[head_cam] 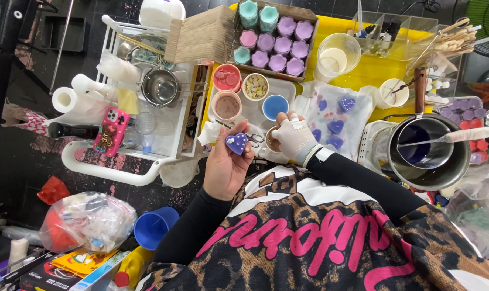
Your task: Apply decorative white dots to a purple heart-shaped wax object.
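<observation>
My bare left hand [225, 164] holds up a purple heart-shaped piece [237, 143] dotted with white, pinched at the fingertips. My right hand [294, 137], in a white glove, rests on a small brown-filled cup [270, 143] just to the right of the heart. Small scissors [253, 138] lie between the two hands. Beyond the hands stands a white tray [285, 89] with small cups of red [226, 77], speckled yellow [255, 86], blue [275, 106] and brown [226, 105] material. Several more purple hearts [336, 126] lie on a clear sheet to the right.
A cardboard box [309, 16] of purple, pink and teal moulded pieces stands on the yellow table [371, 67]. A steel pot [430, 153] holding a bowl of blue-purple liquid and a spatula sits at right. A white cart [112, 164] at left carries a metal pot, phone and paper rolls.
</observation>
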